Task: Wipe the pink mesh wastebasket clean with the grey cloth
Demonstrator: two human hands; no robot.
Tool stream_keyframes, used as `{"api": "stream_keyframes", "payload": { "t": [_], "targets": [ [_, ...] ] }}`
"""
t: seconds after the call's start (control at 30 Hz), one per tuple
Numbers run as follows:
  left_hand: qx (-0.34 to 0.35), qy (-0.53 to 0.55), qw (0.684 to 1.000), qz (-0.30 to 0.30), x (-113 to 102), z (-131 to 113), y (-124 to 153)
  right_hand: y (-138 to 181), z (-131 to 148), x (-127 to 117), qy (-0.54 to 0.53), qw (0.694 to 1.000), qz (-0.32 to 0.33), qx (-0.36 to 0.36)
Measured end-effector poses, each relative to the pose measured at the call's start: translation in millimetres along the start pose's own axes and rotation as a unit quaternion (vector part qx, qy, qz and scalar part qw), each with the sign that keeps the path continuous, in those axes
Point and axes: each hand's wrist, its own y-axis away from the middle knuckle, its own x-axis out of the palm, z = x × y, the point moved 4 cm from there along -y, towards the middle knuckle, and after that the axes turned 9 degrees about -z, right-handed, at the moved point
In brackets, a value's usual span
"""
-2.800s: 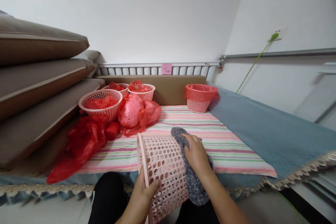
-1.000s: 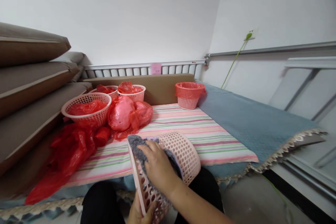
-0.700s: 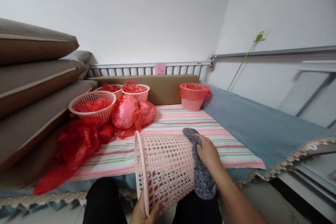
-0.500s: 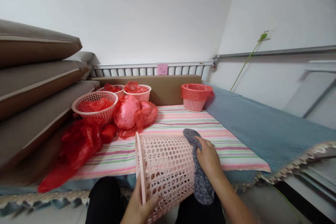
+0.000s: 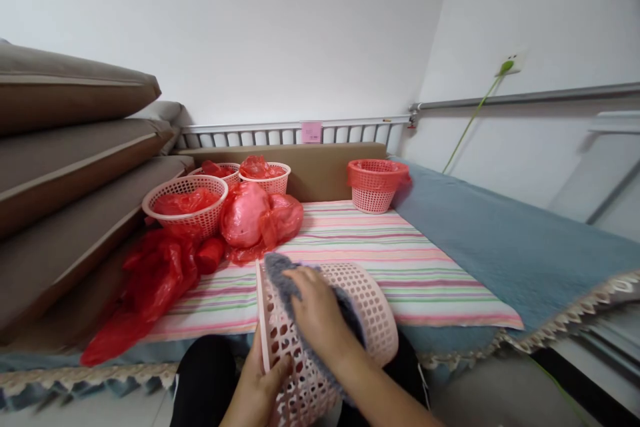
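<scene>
A pale pink perforated plastic basket [image 5: 367, 293] lies on its side above my lap, its open rim facing left. My left hand [image 5: 260, 373] grips the rim at the lower left, thumb on the outer wall. My right hand [image 5: 317, 307] presses a grey cloth [image 5: 280, 273] against the basket's side near the rim, fingers bent over the cloth. Part of the cloth hangs down under my right forearm.
Several pink baskets [image 5: 185, 207] with red plastic bags [image 5: 150, 280] stand at the left, beside stacked cushions [image 5: 75, 140]. A red-lined basket [image 5: 373, 203] stands at the back right on the striped cloth [image 5: 425, 267]. A blue cover [image 5: 475, 220] lies to the right.
My right hand has moved left with the grey cloth, from the basket's base end across its side toward the rim. My left hand still grips the rim.
</scene>
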Motion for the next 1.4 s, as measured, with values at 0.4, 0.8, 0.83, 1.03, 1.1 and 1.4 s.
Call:
{"api": "stream_keyframes", "payload": {
  "t": [0.4, 0.8, 0.83, 1.03, 1.1, 1.4],
  "targets": [
    [0.072, -0.024, 0.995, -0.068, -17, 29, -6, 16, -2, 4, 0.076, 0.995, -0.010, -0.061],
    [0.056, -0.041, 0.996, -0.047, -16, 32, -6, 19, -142, -67, 0.251, 0.959, -0.122, 0.044],
    [0.062, -0.043, 0.996, -0.056, -16, 32, -6, 19, -140, -67, 0.255, 0.958, -0.125, 0.043],
    [0.064, -0.027, 0.997, -0.042, -19, 37, -5, 12, -121, -60, 0.245, 0.962, -0.103, 0.062],
    [0.050, -0.035, 0.997, -0.035, -23, 40, -7, 6, -101, -48, 0.216, 0.972, -0.077, 0.057],
    [0.057, -0.046, 0.996, -0.056, -28, 34, 3, 9, 30, 24, 0.038, 0.998, 0.013, -0.048]
  ]
}}
